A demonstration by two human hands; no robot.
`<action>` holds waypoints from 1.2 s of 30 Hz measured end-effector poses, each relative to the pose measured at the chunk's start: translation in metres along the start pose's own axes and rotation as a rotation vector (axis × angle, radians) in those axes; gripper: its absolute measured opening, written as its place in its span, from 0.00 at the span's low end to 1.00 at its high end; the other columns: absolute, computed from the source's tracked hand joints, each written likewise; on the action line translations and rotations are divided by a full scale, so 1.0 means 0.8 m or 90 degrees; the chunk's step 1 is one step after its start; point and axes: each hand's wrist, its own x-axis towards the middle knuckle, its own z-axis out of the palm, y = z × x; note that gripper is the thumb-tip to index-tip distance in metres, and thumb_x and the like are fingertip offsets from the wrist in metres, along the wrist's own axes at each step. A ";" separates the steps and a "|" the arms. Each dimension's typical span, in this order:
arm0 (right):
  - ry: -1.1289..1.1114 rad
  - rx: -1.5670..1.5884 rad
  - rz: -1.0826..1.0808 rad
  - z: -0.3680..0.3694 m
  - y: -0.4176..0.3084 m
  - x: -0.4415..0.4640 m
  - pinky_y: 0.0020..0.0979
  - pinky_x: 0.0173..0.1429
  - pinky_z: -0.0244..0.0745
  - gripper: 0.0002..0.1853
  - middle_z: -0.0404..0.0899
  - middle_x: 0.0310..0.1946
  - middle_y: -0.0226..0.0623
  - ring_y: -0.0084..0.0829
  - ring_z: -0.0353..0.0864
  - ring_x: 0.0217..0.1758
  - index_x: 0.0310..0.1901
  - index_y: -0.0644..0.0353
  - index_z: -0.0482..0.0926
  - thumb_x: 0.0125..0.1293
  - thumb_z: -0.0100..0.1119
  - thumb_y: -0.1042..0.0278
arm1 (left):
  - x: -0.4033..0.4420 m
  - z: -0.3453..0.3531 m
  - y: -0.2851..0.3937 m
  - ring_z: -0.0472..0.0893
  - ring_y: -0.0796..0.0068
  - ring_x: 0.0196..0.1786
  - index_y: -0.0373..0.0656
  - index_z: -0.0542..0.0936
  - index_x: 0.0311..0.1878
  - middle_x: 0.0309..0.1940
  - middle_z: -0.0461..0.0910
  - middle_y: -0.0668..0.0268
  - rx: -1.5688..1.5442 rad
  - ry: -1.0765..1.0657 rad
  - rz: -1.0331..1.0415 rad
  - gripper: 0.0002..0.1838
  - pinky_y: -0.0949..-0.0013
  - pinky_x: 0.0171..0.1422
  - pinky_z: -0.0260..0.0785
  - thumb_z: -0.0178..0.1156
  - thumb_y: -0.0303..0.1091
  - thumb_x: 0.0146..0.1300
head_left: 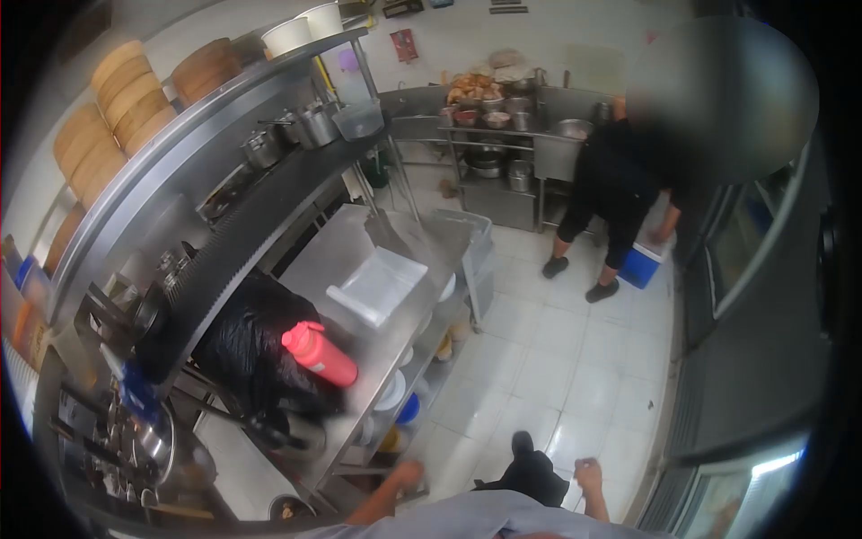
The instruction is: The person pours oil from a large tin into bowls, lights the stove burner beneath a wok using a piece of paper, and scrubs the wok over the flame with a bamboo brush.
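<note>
My left hand [409, 473] hangs low beside the end of the steel work table [359, 431], apart from it. Its fingers are blurred, and I see nothing held. On my other side, my right hand [588, 474] hangs over the tiled floor with its fingers curled in and nothing visible in them. Closest on the table top are a pink-red bottle [321, 355] with a handled lid and a black plastic bag [256, 337]. A stack of clear plastic sheets or bags [379, 283] lies farther along.
A co-worker [620, 180] bends over a blue and white box [639, 265] on the tiled floor [539, 359]. Shelves with pots [314, 126] and bamboo steamers [130, 94] run along the left. A counter with bowls [496, 119] stands at the back; dark cabinets [763, 296] line the right.
</note>
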 end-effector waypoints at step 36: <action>-0.122 -0.351 -0.887 -0.014 -1.884 0.109 0.43 0.54 0.76 0.18 0.84 0.44 0.47 0.42 0.84 0.49 0.44 0.58 0.85 0.55 0.65 0.57 | 0.297 -0.363 -0.074 0.82 0.56 0.42 0.45 0.80 0.45 0.38 0.80 0.58 -1.043 0.569 -0.965 0.14 0.55 0.48 0.74 0.57 0.39 0.58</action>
